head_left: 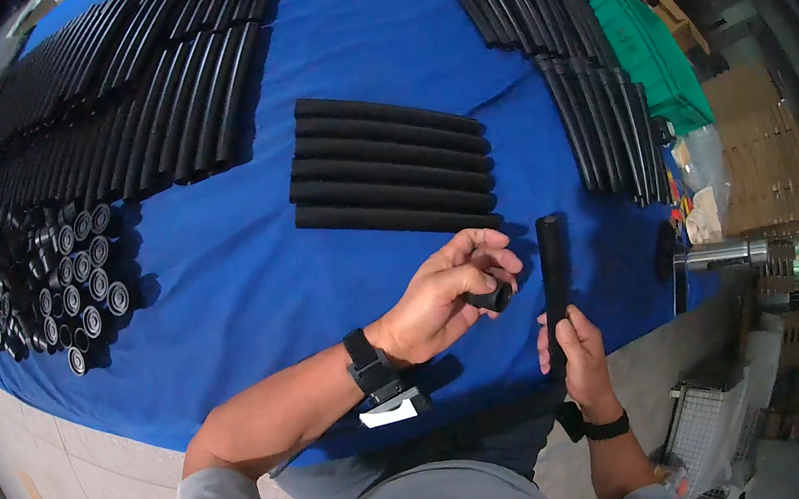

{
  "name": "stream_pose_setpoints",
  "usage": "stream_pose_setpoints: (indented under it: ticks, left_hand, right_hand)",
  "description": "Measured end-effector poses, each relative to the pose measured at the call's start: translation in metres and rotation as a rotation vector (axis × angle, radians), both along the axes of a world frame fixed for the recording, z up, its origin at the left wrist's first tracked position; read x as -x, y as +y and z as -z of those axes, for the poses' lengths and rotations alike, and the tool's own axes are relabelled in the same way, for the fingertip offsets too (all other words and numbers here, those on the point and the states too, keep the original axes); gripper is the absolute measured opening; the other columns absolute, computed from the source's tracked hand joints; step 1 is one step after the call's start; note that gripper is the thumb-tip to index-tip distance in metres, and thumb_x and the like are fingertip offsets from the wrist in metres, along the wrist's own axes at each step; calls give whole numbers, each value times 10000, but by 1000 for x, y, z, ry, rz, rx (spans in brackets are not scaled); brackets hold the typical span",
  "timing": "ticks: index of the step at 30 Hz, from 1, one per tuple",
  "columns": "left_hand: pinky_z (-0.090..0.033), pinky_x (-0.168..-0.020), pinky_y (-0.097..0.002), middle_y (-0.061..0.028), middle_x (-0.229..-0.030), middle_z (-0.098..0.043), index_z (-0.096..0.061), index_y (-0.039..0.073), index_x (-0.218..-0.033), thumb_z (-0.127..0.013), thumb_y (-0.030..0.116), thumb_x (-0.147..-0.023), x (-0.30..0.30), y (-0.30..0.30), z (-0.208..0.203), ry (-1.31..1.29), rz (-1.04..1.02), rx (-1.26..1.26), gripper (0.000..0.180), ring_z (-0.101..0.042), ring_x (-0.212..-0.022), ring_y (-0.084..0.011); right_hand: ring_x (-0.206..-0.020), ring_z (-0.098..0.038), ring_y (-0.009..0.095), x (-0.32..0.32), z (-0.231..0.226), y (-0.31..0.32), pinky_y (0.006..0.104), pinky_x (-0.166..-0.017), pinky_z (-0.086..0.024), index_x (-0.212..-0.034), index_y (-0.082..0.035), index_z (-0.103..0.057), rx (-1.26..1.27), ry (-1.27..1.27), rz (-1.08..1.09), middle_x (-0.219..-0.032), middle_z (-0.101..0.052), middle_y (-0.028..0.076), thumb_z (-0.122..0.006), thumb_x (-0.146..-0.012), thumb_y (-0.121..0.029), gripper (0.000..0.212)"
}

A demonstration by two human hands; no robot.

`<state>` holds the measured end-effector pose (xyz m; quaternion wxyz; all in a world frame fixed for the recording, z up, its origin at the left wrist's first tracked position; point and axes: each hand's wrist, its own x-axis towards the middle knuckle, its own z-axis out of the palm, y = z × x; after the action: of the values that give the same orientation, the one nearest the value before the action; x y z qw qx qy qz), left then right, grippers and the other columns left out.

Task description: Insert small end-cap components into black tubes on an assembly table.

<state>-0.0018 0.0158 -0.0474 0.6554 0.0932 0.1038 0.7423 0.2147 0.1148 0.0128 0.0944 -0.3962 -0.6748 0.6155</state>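
My left hand (446,294) is closed round a short black cap (493,299), its hollow end facing right. Upright in my right hand (582,352) stands a black foam tube (552,265), gripped near its lower end; its top end lies right of my left fingers, apart from the cap. Just beyond my hands, several black foam tubes (388,165) lie side by side on the blue cloth (226,313). A heap of black caps (71,299), some with ringed round faces, sits at the left.
Rows of long black tubes (199,104) cover the far left of the table. More black tubes (594,113) lie at the right, beside a green crate (647,55). A metal cylinder (723,254) juts in at the right edge, near stacked cardboard (760,151).
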Motion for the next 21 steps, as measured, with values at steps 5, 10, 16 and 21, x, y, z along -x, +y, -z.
stream_pose_setpoints:
  ticks: [5,10,16,21]
  left_hand:
    - [-564,-539,-259,-144,-1019,-651,-518,47,-1142,-533,263,-992,2,3,0,-14,30,25,263,-693,-820,-243]
    - [-407,-369,-190,-143,-863,-677,-571,65,-1015,-432,447,-1020,2,-3,-9,46,107,138,407,-633,-535,-174]
    - [-334,-365,-199,-128,-845,-680,-610,62,-921,-404,471,-1027,2,-4,-10,58,102,147,470,-472,-427,-116]
    - [-402,-381,-224,-142,-878,-678,-626,39,-984,-427,422,-1033,-2,-2,-11,51,61,144,434,-547,-502,-140]
  right_hand:
    - [-624,-535,114,-4,6,2,261,-556,-471,-1066,3,-561,37,28,-17,-766,-576,52,-435,-1038,-282,313]
    - [-566,-535,124,-5,12,6,263,-515,-473,-1066,-6,-564,111,73,82,-721,-561,57,-439,-1039,-300,321]
    - [-562,-533,122,-6,14,6,259,-509,-474,-1070,-5,-565,147,94,96,-709,-555,62,-448,-1038,-323,340]
    - [-558,-531,122,-6,15,6,262,-510,-474,-1071,-4,-563,134,97,74,-698,-551,62,-448,-1037,-336,353]
